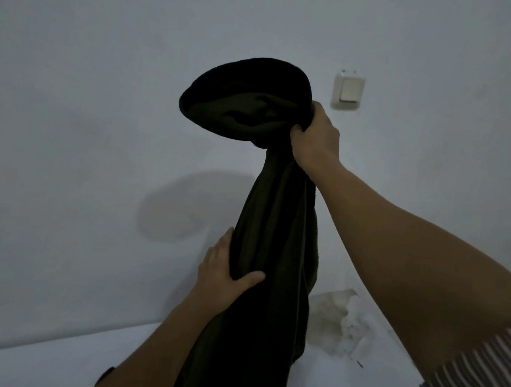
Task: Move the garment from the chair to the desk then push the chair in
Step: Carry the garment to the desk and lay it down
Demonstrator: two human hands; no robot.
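Observation:
A long dark garment hangs upright in the middle of the head view, its top flopped over into a rounded fold. My right hand grips it high up, just under that fold. Lower down, my left hand clasps the hanging cloth from the left side, thumb across the front. The garment's lower end drops out of the frame at the bottom. Under it lies the pale desk top. The chair is not in view.
A plain pale wall fills most of the view, with a white light switch to the right of the garment. A damaged, flaking patch of wall sits just above the desk's back edge.

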